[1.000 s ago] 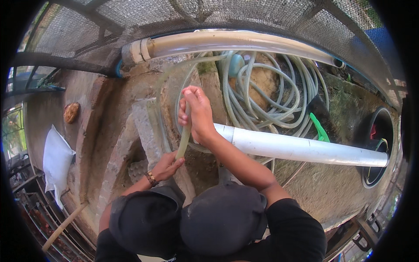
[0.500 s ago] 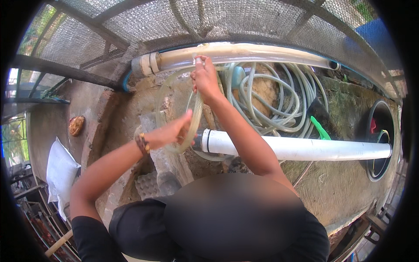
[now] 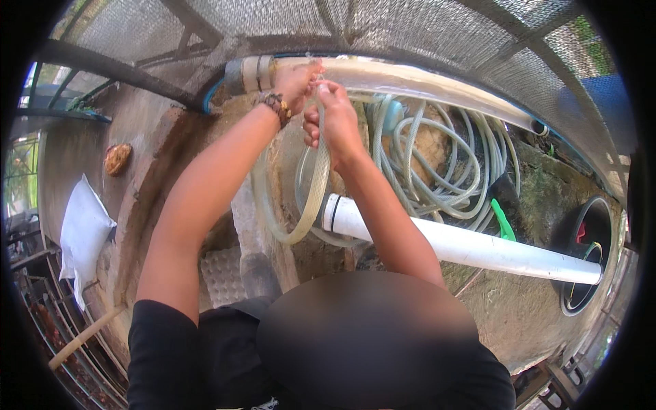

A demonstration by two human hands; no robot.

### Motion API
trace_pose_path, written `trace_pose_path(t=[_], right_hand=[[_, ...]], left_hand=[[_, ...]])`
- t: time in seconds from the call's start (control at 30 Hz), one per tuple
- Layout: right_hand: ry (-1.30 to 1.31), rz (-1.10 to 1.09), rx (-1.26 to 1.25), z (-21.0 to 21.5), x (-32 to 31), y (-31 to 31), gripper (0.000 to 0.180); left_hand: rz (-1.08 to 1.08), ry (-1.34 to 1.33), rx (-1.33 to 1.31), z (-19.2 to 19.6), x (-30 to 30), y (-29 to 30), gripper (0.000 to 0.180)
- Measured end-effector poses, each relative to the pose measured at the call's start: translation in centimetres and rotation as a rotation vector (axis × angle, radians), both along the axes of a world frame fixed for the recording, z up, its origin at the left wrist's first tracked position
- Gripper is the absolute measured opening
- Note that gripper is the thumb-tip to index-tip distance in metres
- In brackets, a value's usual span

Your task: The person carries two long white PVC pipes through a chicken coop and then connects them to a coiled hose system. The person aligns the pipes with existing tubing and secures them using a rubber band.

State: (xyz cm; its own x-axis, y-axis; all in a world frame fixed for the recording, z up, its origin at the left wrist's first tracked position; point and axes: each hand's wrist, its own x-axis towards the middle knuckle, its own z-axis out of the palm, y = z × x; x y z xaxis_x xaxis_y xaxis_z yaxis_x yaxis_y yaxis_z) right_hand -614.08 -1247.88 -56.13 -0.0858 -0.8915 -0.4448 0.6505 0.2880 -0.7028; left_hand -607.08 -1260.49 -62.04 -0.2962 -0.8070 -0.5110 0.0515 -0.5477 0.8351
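A clear braided hose [image 3: 320,174] hangs in a loop from my right hand [image 3: 336,123], whose fingers are wrapped round it near its upper part. My left hand [image 3: 295,83], with a beaded bracelet [image 3: 277,108] at the wrist, has come up against the right one. Its fingertips are pinched together beside the right thumb; what they hold there is too small to make out. Right behind both hands runs a long translucent pipe [image 3: 410,80] with a grey and cream collar [image 3: 249,74] at its left end. The hose loop hangs just left of a white pipe's end [image 3: 339,213].
More clear hose [image 3: 437,198] lies coiled right of my hands, around a light blue object [image 3: 392,115]. The white pipe [image 3: 471,247] reaches to a black tub [image 3: 603,229]. A green plastic piece [image 3: 503,222] lies beyond it. Mesh netting [image 3: 410,27] closes the back; a white sack [image 3: 83,222] is left.
My left hand has moved up and away from the lower hose loop to meet the right hand, its fingers now pinched. The view has shifted slightly; my right hand still grips the hose.
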Motion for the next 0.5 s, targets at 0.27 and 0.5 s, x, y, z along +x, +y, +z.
trace_pose_path(t=[0.27,0.5], right_hand=[[0.091,-0.197,0.044,-1.8,2.0,-3.4,0.017],[0.133,-0.280,0.088,-0.8,4.6,-4.7,0.015]], left_hand=[[-0.350,0.034,0.142,0.7,0.9,-1.5,0.046],[-0.500,0.050,-0.034,1.8,2.7,-1.4,0.041]])
